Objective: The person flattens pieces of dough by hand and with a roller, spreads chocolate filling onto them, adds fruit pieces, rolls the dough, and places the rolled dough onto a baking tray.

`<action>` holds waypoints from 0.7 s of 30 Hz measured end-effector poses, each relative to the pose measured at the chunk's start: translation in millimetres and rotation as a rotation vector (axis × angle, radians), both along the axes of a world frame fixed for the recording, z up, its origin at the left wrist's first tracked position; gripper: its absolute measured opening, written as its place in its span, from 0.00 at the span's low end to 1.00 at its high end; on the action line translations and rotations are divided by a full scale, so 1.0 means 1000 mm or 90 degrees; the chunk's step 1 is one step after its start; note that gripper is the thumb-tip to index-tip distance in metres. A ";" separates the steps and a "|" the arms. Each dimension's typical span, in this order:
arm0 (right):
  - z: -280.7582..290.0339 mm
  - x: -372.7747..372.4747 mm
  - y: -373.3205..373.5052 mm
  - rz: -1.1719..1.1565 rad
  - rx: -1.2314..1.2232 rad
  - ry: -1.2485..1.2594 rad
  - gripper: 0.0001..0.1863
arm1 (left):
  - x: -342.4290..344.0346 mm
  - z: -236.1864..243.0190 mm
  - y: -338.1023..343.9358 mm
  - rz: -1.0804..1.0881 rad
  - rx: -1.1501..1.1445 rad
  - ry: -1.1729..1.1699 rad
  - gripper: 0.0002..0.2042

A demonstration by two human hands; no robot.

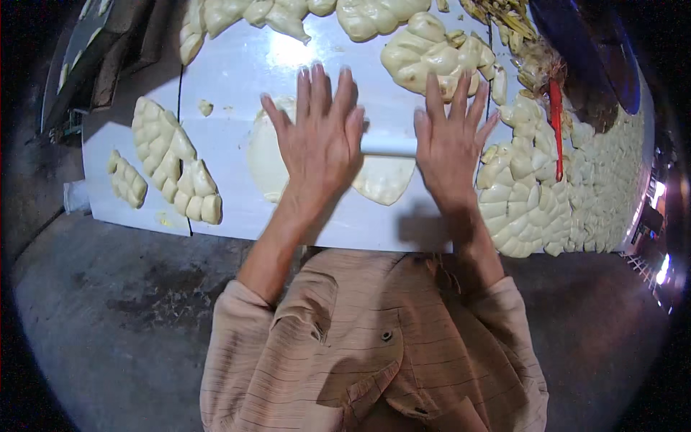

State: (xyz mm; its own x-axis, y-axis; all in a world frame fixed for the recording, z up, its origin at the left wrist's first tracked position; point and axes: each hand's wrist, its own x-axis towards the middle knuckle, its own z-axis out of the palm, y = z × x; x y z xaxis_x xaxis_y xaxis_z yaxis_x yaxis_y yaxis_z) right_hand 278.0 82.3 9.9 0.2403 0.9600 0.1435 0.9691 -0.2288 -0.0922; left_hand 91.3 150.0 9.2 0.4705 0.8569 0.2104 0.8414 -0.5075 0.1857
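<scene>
Both my hands lie flat over a pale rolling pin (389, 147), whose middle shows between them while its ends are hidden under the palms. My left hand (317, 122) has its fingers spread forward and covers part of a thin, rolled-out dough round (265, 157). Fingers also stretched out, my right hand (452, 129) reaches toward a lumpy mound of dough (425, 54). Between the hands, a thin dough sheet (384, 180) lies under the pin and sticks out on my side of it. Neither hand has its fingers wrapped round anything.
The white tabletop (230, 173) carries cut dough pieces (162, 140) at left, a broad cluster of dough lumps (524, 209) at right and more dough (374, 14) along the far side. A long red object (556, 129) lies near yellowish strips (511, 21) and a dark blue container (597, 43).
</scene>
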 end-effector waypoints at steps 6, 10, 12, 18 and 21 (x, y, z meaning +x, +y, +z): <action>0.005 0.019 0.045 0.132 0.171 0.038 0.35 | 0.022 -0.017 0.069 0.024 0.039 0.027 0.34; 0.007 0.020 0.008 0.325 0.082 0.160 0.33 | 0.016 -0.016 0.054 -0.023 0.017 -0.035 0.38; 0.003 0.025 -0.002 0.339 0.015 0.173 0.31 | 0.006 0.001 0.044 -0.058 -0.069 -0.061 0.40; 0.054 0.015 -0.042 0.316 -0.066 0.231 0.28 | -0.011 0.021 0.002 -0.155 -0.034 -0.036 0.39; 0.022 -0.004 -0.053 0.251 -0.029 0.050 0.31 | -0.012 -0.007 -0.026 -0.127 -0.062 0.028 0.35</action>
